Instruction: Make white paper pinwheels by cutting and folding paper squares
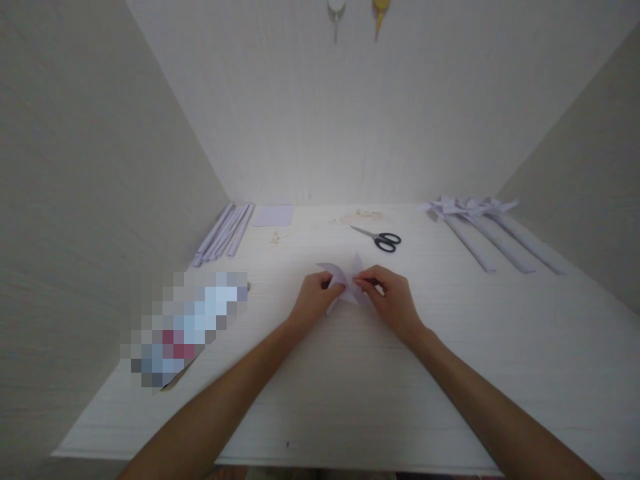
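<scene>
The folded paper (340,272) sits in mid-air or just on the desk (320,373), I cannot tell which, between the two hands near the middle; the left hand (323,293) pinches its left side between thumb and fingers, and the right hand (387,290) is narrowed to a fingertip pinch on its right side, though whether a small piece is also in that pinch is too small to tell; the paper looks very light, thin and springy, likely to crease or tear if squeezed, and probably not slippery; its folded middle seems the best hold, the curved points the worst; beyond it lie the scissors (383,240), blades to the left, near the right hand but apart from it; small pale bits (367,215) lie behind them; paper sticks (223,233) and a paper square (273,215) lie far left, paper pinwheels (473,207) on sticks far right; a blurred-out object (205,320) lies left of the left forearm; nothing stands between the hands and the paper.
</scene>
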Available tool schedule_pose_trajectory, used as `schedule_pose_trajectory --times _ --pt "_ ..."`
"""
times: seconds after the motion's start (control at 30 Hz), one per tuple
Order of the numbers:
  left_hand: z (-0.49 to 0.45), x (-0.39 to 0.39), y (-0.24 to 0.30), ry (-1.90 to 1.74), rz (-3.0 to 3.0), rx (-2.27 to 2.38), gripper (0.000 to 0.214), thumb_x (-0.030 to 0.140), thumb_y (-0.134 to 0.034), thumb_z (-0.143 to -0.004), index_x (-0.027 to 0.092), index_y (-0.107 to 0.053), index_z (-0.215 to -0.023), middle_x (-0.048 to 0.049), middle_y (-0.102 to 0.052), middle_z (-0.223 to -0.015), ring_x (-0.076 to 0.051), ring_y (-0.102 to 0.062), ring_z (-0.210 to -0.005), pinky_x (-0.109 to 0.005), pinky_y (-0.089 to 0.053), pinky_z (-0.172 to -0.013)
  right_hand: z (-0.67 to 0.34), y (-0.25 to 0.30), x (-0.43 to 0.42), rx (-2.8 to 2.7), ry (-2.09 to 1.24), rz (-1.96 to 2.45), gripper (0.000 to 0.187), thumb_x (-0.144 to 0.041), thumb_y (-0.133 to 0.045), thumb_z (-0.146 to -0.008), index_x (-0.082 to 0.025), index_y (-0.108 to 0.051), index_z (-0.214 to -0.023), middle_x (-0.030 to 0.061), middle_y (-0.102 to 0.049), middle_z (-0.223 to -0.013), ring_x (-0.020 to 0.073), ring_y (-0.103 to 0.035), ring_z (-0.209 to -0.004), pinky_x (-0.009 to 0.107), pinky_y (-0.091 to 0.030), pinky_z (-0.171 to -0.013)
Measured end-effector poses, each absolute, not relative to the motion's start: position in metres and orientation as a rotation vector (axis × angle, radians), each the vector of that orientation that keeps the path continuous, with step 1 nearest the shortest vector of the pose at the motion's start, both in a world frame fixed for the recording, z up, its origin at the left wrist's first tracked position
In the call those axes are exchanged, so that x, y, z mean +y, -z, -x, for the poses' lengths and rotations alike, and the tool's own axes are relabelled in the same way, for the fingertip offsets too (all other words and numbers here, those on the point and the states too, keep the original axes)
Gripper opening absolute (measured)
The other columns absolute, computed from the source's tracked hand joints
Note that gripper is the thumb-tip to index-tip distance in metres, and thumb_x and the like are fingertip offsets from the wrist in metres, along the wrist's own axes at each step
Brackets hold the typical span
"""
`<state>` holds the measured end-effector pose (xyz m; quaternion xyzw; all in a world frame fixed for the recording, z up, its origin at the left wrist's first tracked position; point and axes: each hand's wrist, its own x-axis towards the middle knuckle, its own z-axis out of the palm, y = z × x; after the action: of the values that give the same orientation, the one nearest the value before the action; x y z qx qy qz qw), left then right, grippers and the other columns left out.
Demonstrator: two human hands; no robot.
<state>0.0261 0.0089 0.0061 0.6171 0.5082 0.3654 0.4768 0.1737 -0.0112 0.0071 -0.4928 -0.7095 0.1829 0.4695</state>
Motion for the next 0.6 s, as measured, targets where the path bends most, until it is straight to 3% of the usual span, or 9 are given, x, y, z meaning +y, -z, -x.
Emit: schedule_pose_trajectory --times 0.3,0.5,0.6 --pt "-0.0257 0.0090 -0.0046 -0.891 -1.520 1.240 0.015 0.026 -0.048 -0.062 0.012 -0.054 -0.058 0.0036 -0.044 -0.053 -0.008 -0.040 -0.050 -0.020 -0.029 -0.047 -0.1688 -0.0106 -0.0141 -1.734 -0.378 1.281 0.012 -0.025 -0.057 -0.070 -0.017 -0.056 -0.061 -0.0006 -0.056 -0.055 0.0104 -0.049 -0.050 0.022 -0.039 -0.049" --pt "-0.0258 0.0102 -0.0039 -0.898 -1.497 1.245 0.015 0.026 -0.049 -0.062 0.012 -0.056 -0.061 0.0028 -0.048 -0.055 -0.009 -0.043 -0.051 -0.021 -0.032 -0.049 -0.1703 -0.0065 -0.0113 -1.736 -0.463 1.198 0.006 -0.017 -0.052 -0.073 -0.017 -0.058 -0.070 0.0014 -0.060 -0.066 0.0116 -0.054 -0.061 0.022 -0.042 -0.055" --pt "-0.0252 0.0103 -0.0027 -0.905 -1.487 1.225 0.016 0.026 -0.049 -0.062 0.012 -0.057 -0.061 0.0031 -0.048 -0.054 -0.008 -0.042 -0.050 -0.021 -0.031 -0.048 -0.1699 -0.0072 -0.0118 -1.711 -0.458 1.247 0.007 -0.021 -0.055 -0.071 -0.016 -0.059 -0.067 0.0005 -0.060 -0.061 0.0107 -0.052 -0.054 0.021 -0.041 -0.052"
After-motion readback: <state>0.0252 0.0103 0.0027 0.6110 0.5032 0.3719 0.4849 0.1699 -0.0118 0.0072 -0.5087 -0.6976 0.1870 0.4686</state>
